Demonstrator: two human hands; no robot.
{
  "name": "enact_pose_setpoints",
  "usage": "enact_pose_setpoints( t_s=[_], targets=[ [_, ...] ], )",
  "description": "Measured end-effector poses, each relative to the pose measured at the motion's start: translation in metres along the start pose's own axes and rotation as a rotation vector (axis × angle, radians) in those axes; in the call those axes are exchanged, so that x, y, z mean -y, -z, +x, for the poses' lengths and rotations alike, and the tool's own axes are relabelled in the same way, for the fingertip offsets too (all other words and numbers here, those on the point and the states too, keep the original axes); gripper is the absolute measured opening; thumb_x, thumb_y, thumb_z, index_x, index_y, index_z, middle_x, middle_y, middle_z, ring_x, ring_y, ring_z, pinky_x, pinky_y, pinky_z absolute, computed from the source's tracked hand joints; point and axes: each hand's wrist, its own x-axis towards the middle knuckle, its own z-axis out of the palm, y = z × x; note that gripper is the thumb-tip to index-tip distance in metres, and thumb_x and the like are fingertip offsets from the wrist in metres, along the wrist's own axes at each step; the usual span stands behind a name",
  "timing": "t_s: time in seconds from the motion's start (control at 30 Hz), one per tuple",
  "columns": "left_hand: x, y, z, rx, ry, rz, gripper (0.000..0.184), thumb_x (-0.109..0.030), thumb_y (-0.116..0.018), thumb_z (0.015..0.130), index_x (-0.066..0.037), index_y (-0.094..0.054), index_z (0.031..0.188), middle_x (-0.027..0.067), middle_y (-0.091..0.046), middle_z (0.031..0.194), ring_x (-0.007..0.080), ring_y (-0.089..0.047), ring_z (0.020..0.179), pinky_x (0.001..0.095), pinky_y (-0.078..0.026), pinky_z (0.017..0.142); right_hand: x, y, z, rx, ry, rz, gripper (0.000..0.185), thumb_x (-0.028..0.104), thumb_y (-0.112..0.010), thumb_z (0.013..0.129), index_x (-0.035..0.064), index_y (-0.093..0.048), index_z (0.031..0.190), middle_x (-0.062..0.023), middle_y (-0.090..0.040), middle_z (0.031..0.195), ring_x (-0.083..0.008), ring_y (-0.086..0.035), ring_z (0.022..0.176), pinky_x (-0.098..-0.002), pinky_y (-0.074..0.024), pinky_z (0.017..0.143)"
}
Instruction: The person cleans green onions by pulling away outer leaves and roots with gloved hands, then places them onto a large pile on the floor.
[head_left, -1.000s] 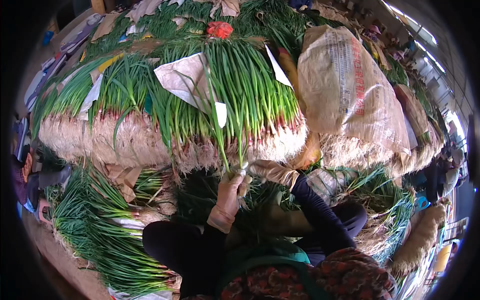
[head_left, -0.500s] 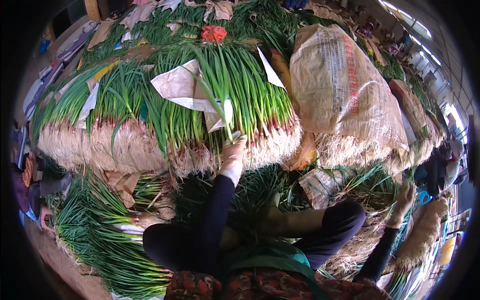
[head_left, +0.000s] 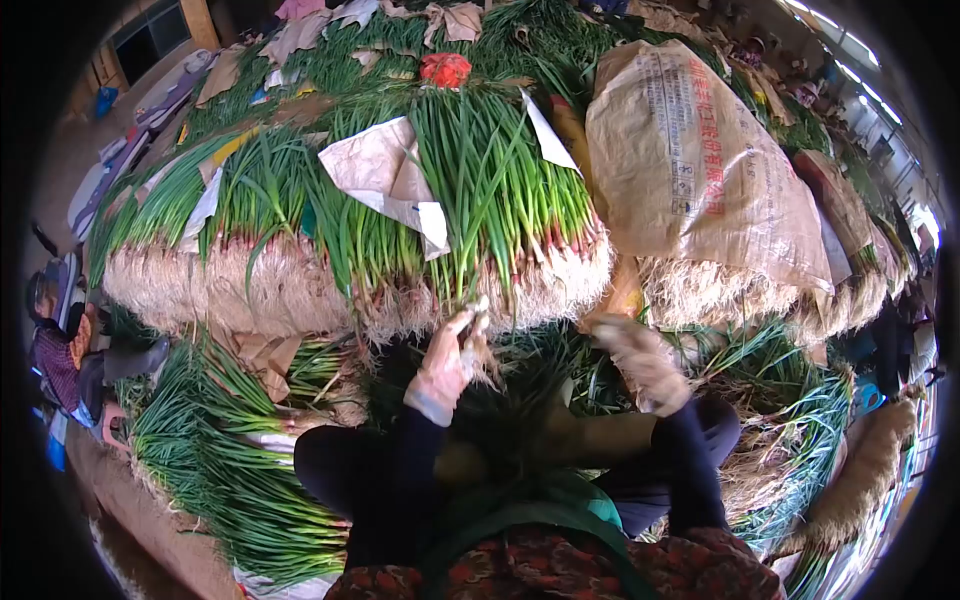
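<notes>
Fingers (head_left: 457, 322) of the left hand (head_left: 440, 372) pinch a green onion (head_left: 486, 356) near its root end, the roots dangling beside the palm, in front of a long row of onions (head_left: 540, 215). The right hand (head_left: 642, 365) is blurred, below a printed sack (head_left: 705, 170); whether its fingers hold anything, I cannot tell. A pale sheet (head_left: 375, 165) lies on the row's leaves.
</notes>
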Motion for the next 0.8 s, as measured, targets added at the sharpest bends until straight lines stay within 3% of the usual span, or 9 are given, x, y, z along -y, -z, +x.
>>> enact_pose_setpoints(
  t_s=[0.1,0.17,0.23,0.3,0.37,0.43,0.67,0.77,0.8],
  targets=[
    [0.023,0.003,-0.034,0.007,0.036,-0.094,0.026,-0.018,-0.049,0.090,-0.004,-0.055,0.111,-0.0017,-0.046,0.066,0.0055,-0.038,0.051,0.0188,-0.033,0.044,0.006,-0.095,0.070,0.299,-0.270,0.201,0.079,0.054,-0.058,0.082,-0.0036,-0.037,0.132,-0.0139,-0.053,0.122,-0.0194,-0.053,0.109,-0.0322,-0.0420,0.091],
    [0.041,0.009,-0.050,-0.060,-0.130,0.238,0.026,-0.018,-0.051,0.090,-0.003,-0.056,0.111,-0.0016,-0.046,0.064,0.0056,-0.038,0.051,0.0186,-0.032,0.046,0.007,-0.136,0.093,0.167,-0.351,0.245,0.046,0.044,-0.054,0.090,0.0066,-0.057,0.116,-0.0030,-0.062,0.091,-0.0139,-0.056,0.076,-0.0299,-0.0460,0.067],
    [0.044,0.008,-0.060,-0.208,-0.160,0.289,0.021,-0.021,-0.054,0.090,-0.003,-0.061,0.099,-0.0016,-0.047,0.061,0.0051,-0.039,0.052,0.0193,-0.031,0.047,-0.035,-0.166,0.117,0.101,-0.189,0.177,0.036,0.040,-0.058,0.088,0.0049,-0.063,0.095,-0.0017,-0.057,0.066,-0.0152,-0.053,0.059,-0.0338,-0.0436,0.056],
    [0.053,0.029,-0.048,-0.233,-0.228,0.196,0.019,-0.022,-0.055,0.090,-0.005,-0.061,0.093,-0.0023,-0.048,0.059,0.0050,-0.039,0.050,0.0197,-0.031,0.046,-0.044,-0.174,0.104,-0.158,0.141,-0.344,0.030,0.031,-0.059,0.088,0.0020,-0.061,0.081,-0.0083,-0.053,0.056,-0.0184,-0.052,0.051,-0.0369,-0.0422,0.051],
    [0.055,0.034,-0.042,-0.262,-0.260,0.240,0.017,-0.022,-0.057,0.089,-0.006,-0.061,0.090,-0.0026,-0.049,0.059,0.0051,-0.039,0.048,0.0199,-0.030,0.045,-0.021,-0.170,0.081,-0.140,0.221,-0.663,0.024,0.025,-0.055,0.089,0.0014,-0.060,0.085,-0.0174,-0.061,0.067,-0.0318,-0.059,0.059,-0.0388,-0.0442,0.055],
    [0.057,0.026,-0.042,-0.271,-0.291,0.314,0.015,-0.021,-0.058,0.089,-0.006,-0.060,0.087,-0.0026,-0.050,0.058,0.0051,-0.040,0.047,0.0201,-0.030,0.045,-0.039,-0.170,0.075,-0.247,0.130,-0.531,0.025,0.028,-0.052,0.090,0.0042,-0.060,0.089,-0.0176,-0.062,0.070,-0.0361,-0.060,0.065,-0.0394,-0.0462,0.057],
    [0.068,0.026,-0.036,-0.451,-0.603,0.557,0.016,-0.017,-0.059,0.089,-0.008,-0.052,0.077,-0.0037,-0.047,0.054,0.0031,-0.038,0.044,0.0195,-0.029,0.040,-0.068,-0.187,0.104,-0.218,0.021,-0.902,0.031,0.039,-0.047,0.088,0.0096,-0.057,0.087,-0.0166,-0.063,0.074,-0.0375,-0.061,0.068,-0.0459,-0.0481,0.059],
    [0.033,-0.028,-0.083,-0.465,-0.655,0.475,0.013,-0.015,-0.056,0.091,-0.006,-0.052,0.082,-0.0022,-0.048,0.056,0.0033,-0.038,0.044,0.0186,-0.031,0.041,-0.087,-0.160,0.098,0.310,-0.342,-1.220,0.030,0.031,-0.048,0.087,0.0049,-0.061,0.097,-0.0150,-0.066,0.080,-0.0351,-0.064,0.078,-0.0441,-0.0502,0.067],
    [0.025,-0.024,-0.080,-0.432,-0.685,0.450,0.011,-0.016,-0.056,0.091,-0.006,-0.053,0.086,-0.0023,-0.050,0.057,0.0030,-0.039,0.043,0.0173,-0.030,0.040,-0.119,-0.154,0.087,0.413,-0.273,-1.189,0.029,0.029,-0.049,0.085,0.0044,-0.062,0.095,-0.0162,-0.066,0.082,-0.0350,-0.065,0.078,-0.0436,-0.0511,0.066]
  ],
)
